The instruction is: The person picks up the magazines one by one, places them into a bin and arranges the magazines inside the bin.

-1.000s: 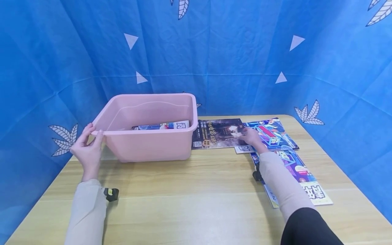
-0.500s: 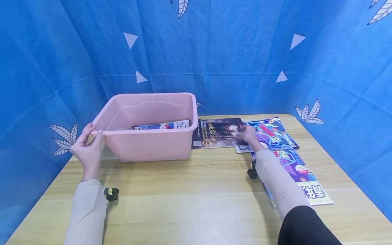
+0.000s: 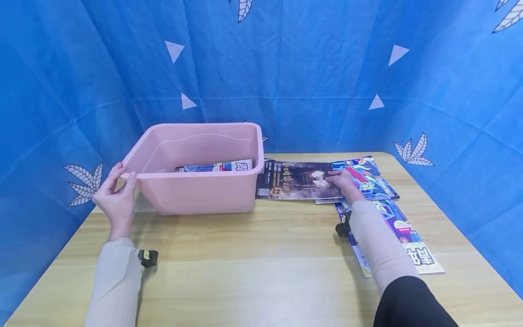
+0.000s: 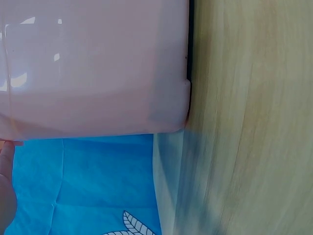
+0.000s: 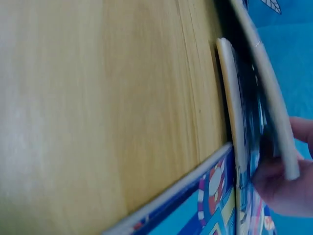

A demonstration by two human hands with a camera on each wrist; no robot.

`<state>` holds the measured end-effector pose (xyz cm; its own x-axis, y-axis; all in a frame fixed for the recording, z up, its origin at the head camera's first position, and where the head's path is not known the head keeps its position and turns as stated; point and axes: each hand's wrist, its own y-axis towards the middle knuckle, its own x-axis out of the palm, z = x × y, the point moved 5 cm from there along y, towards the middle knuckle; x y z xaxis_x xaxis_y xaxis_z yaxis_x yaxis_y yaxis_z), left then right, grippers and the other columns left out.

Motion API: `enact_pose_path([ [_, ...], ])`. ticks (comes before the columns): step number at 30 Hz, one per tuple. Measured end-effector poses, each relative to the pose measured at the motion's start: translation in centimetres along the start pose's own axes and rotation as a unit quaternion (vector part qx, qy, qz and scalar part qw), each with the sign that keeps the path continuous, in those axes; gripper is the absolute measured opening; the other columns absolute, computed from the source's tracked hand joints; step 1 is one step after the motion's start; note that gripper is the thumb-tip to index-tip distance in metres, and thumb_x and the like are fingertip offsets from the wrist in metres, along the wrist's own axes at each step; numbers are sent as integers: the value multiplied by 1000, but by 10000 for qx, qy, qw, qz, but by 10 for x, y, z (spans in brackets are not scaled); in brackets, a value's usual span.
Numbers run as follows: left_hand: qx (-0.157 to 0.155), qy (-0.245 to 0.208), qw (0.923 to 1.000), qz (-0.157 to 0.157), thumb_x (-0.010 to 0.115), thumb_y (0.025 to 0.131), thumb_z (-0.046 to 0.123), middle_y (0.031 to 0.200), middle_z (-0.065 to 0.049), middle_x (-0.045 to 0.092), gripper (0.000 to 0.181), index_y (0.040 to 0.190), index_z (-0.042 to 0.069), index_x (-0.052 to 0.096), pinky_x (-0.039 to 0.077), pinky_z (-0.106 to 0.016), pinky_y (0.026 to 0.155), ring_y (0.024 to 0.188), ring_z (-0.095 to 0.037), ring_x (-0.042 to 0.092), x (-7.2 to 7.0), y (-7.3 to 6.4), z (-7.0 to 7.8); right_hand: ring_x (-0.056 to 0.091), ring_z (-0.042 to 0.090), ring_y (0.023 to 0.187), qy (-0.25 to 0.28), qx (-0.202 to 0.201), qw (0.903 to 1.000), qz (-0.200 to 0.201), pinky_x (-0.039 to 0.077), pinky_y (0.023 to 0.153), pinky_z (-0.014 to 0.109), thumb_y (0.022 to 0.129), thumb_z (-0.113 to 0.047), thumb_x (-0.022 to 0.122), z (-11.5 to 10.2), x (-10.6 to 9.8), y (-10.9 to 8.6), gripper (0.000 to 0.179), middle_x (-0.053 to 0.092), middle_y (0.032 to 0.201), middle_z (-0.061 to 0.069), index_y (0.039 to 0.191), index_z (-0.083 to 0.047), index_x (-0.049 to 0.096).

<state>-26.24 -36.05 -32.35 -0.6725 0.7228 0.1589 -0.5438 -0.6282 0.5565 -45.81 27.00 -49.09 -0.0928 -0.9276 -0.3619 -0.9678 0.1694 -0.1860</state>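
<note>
A pink plastic bin stands at the back left of the table. My left hand pinches the bin's near left rim corner between thumb and fingers. To the bin's right is a dark magazine with gold lettering. My right hand grips its right end, thumb on top and fingers beneath. In the right wrist view this magazine is raised off the things under it, with a gap below its edge. A blue colourful magazine lies behind and under my right hand.
Inside the bin lies another magazine with a white strip. A purple and blue magazine lies partly under my right forearm on the wooden table. Blue patterned cloth hangs around the back and sides.
My right hand has shifted slightly left, then back right, and the dark magazine's right end has lifted and moved right with it. My left hand and the bin have stayed put.
</note>
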Motion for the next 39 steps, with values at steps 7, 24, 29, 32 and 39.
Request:
enact_pose_path([
  [7,-82,-64,9999,-31,70,75,5,113,-10,60,27,100,-3,66,47,-25,81,110,-17,52,-1,0,0,44,14,58,13,244,9993,-266,40,45,25,79,12,45,-32,6,-38,52,40,130,18,128,-6,49],
  [24,0,-90,9999,-45,69,75,5,112,-11,60,28,101,-4,66,47,-24,79,110,-17,52,-2,-3,0,43,2,46,1160,18,9922,446,32,36,13,73,19,32,-73,6,-102,62,41,127,21,131,-2,42],
  [29,21,-81,10000,-47,69,75,6,113,-10,60,28,102,-3,65,47,-24,79,110,-17,51,-2,-3,1,31,2,41,1121,100,9921,546,27,35,14,73,18,32,-75,-2,-103,63,41,126,18,131,-5,44],
  [32,14,-81,9999,-77,69,76,7,113,-9,60,28,102,-3,65,47,-24,80,111,-17,51,-2,-3,0,29,3,41,1031,203,9926,606,25,35,15,73,17,33,-76,-6,-104,64,37,132,15,130,-7,45],
  [39,9,-83,9999,-79,69,75,4,114,-13,59,29,102,-4,65,47,-24,79,111,-18,51,-2,-2,-1,31,2,44,1149,205,9919,509,26,37,13,75,16,32,-80,-11,-108,61,31,136,13,131,-5,43],
])
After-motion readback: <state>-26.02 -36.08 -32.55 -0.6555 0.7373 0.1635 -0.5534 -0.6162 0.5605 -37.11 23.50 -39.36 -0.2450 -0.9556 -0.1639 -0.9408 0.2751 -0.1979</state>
